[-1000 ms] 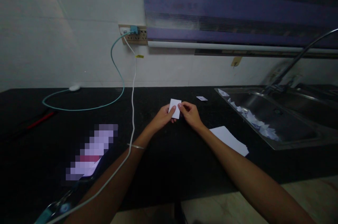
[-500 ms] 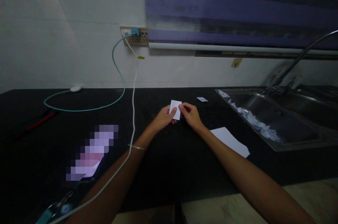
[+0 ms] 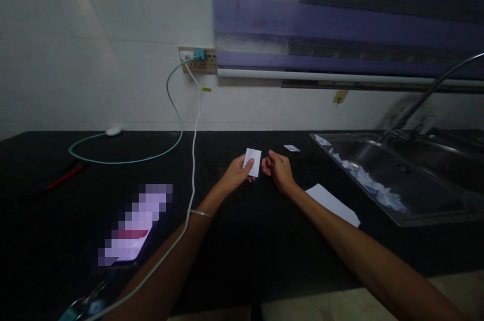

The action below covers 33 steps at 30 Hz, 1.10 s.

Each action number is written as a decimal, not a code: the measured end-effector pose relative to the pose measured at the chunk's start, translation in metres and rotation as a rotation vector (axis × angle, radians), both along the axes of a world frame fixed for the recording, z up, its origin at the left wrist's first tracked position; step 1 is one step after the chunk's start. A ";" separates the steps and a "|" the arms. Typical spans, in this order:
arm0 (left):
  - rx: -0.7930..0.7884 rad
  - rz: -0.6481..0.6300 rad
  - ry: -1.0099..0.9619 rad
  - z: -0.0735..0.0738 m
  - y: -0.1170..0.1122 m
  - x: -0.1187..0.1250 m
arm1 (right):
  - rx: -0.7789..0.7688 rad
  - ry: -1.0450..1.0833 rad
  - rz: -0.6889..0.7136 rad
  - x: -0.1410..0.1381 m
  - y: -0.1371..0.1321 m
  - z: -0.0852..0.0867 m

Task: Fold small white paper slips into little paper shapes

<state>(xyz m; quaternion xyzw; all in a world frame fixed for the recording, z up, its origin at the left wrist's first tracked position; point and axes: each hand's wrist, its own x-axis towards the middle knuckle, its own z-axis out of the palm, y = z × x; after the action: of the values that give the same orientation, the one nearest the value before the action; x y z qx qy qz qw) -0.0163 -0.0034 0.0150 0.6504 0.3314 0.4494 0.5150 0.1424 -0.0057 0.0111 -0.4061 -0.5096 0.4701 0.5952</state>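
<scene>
My left hand (image 3: pixel 238 171) pinches a small folded piece of white paper (image 3: pixel 256 157) above the dark counter, its thumb flat on the front and its fingers behind. Just to the right of that paper, and apart from it, is my right hand (image 3: pixel 280 169); its fingers are loosely bent and nothing shows in them. A stack of white paper sheets (image 3: pixel 333 204) lies on the counter beside my right forearm. Farther back rests a small folded paper piece (image 3: pixel 292 148).
Folded white paper pieces (image 3: pixel 372 182) line the left rim of a metal sink (image 3: pixel 416 180) at right. A white cable (image 3: pixel 194 159) crosses my left forearm. At left lie a lit phone (image 3: pixel 138 230), partly blurred out, and a teal cable (image 3: pixel 113 162).
My right hand has let go of the folded paper and moved slightly right, away from it. My left hand still holds the paper. The whole view has shifted a little.
</scene>
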 end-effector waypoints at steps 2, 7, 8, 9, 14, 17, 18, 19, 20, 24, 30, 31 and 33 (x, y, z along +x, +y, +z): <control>-0.013 -0.010 0.006 0.000 -0.001 0.000 | -0.061 0.064 -0.002 -0.001 0.000 -0.001; -0.006 -0.031 0.009 0.001 -0.003 0.000 | -0.144 0.160 -0.002 -0.005 -0.004 0.002; -0.003 -0.033 0.006 0.001 -0.003 0.000 | -0.154 0.161 0.001 -0.006 -0.005 0.003; 0.000 -0.033 0.003 0.001 -0.003 0.000 | -0.160 0.155 0.011 -0.007 -0.007 0.005; 0.016 -0.031 -0.008 0.000 -0.003 0.000 | -0.151 0.033 0.164 -0.007 -0.008 0.004; 0.017 -0.031 -0.014 -0.001 -0.002 0.001 | -0.066 -0.093 0.250 -0.005 -0.005 -0.002; 0.017 -0.027 -0.016 -0.001 -0.001 0.001 | -0.028 -0.144 0.262 -0.004 -0.003 -0.005; 0.015 -0.022 -0.017 -0.001 -0.001 0.001 | 0.005 -0.192 0.269 -0.004 -0.002 -0.006; 0.012 -0.016 -0.017 -0.001 -0.001 0.001 | 0.028 -0.229 0.276 -0.004 -0.002 -0.007; 0.001 -0.011 -0.025 -0.001 -0.001 0.000 | 0.017 -0.244 0.355 -0.004 -0.002 -0.008; 0.000 -0.048 -0.031 0.001 -0.003 -0.001 | 0.036 -0.260 0.470 -0.001 -0.003 -0.006; -0.004 -0.047 -0.036 0.001 -0.003 -0.001 | 0.050 -0.272 0.461 0.000 -0.003 -0.005; -0.017 -0.043 -0.045 0.001 -0.004 -0.001 | 0.064 -0.301 0.431 0.002 -0.004 -0.003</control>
<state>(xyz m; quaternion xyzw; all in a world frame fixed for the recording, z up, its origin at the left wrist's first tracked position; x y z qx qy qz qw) -0.0177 -0.0069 0.0158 0.6426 0.3095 0.4501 0.5373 0.1442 -0.0097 0.0079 -0.3344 -0.6820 0.5039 0.4113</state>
